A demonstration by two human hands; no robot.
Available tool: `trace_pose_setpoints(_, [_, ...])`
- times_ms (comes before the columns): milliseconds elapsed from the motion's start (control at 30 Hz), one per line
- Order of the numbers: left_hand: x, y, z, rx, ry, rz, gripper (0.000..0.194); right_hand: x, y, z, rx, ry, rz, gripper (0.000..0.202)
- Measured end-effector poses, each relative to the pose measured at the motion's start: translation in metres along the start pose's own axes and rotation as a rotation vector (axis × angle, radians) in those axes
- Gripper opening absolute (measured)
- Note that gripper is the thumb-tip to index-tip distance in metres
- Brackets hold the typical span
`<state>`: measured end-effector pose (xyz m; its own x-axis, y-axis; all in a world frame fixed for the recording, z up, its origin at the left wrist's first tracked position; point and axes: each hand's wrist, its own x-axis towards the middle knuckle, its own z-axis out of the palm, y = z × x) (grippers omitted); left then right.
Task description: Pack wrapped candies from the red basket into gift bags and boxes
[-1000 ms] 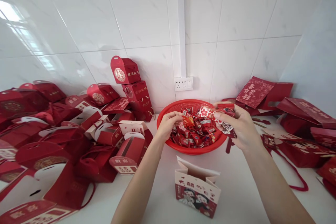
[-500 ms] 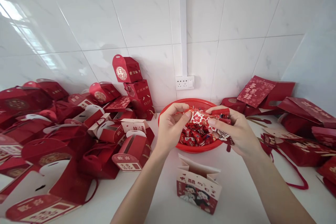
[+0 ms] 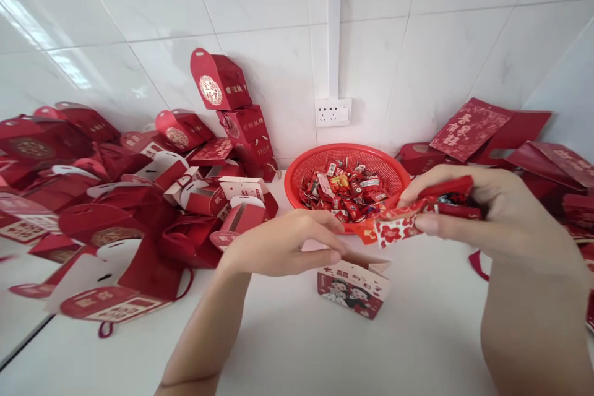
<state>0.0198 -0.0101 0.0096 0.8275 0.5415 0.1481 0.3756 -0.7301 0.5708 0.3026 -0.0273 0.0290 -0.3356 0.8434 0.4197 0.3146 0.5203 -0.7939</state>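
My right hand (image 3: 468, 210) is closed around several red-wrapped candies (image 3: 399, 226), held right of and in front of the red basket. My left hand (image 3: 292, 241) reaches over the back left edge of a small open paper box (image 3: 352, 291), its thumb and fingers apart with nothing seen between them. The box stands upright on the white table, a cartoon couple printed on its front. Behind it, a red plastic basket (image 3: 297, 164) holds many wrapped candies (image 3: 346, 189).
Many red gift boxes (image 3: 116, 223) crowd the table's left side. Boxes are stacked (image 3: 248, 127) against the tiled wall. More red boxes and bags (image 3: 477, 130) lie at the right. A socket (image 3: 333, 112) is on the wall behind the basket.
My left hand has let go of the candies and moved down to the box. My right hand has moved right and nearer, still holding candies. The view has tilted down.
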Motion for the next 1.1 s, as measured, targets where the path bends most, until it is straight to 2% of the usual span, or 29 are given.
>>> trace_pose_setpoints(100, [0.007,-0.009,0.012,-0.050,-0.016,-0.118,0.024,0.000,-0.003,0.007,-0.154,-0.108,-0.047,0.015])
trace_pose_setpoints(200, [0.010,-0.014,0.016,-0.089,0.028,-0.193,0.017,0.000,-0.002,0.013,-0.253,-0.103,-0.059,0.015])
trace_pose_setpoints(267, [0.008,-0.014,0.016,-0.079,0.011,-0.206,0.023,-0.001,0.000,0.016,-0.280,-0.110,-0.055,0.014])
trace_pose_setpoints(367, [0.004,-0.012,0.015,-0.043,-0.003,-0.240,0.046,-0.001,0.002,0.020,-0.294,-0.218,-0.041,0.013])
trace_pose_setpoints(500, [0.001,-0.013,0.017,-0.070,-0.010,-0.253,0.057,0.000,0.005,0.029,-0.348,-0.301,-0.045,0.018])
trace_pose_setpoints(700, [0.003,-0.015,0.017,-0.087,-0.019,-0.266,0.057,0.003,0.007,0.038,-0.356,-0.312,-0.085,0.020])
trace_pose_setpoints(833, [0.003,-0.012,0.016,-0.080,-0.018,-0.294,0.054,0.005,0.004,0.043,-0.385,-0.380,-0.074,0.013])
trace_pose_setpoints(933, [0.003,-0.012,0.017,-0.090,0.005,-0.300,0.052,0.006,0.004,0.047,-0.335,-0.295,-0.025,0.013])
trace_pose_setpoints(1100, [0.003,-0.017,0.019,-0.109,0.009,-0.261,0.051,0.010,0.009,0.058,0.050,-0.056,0.056,0.025])
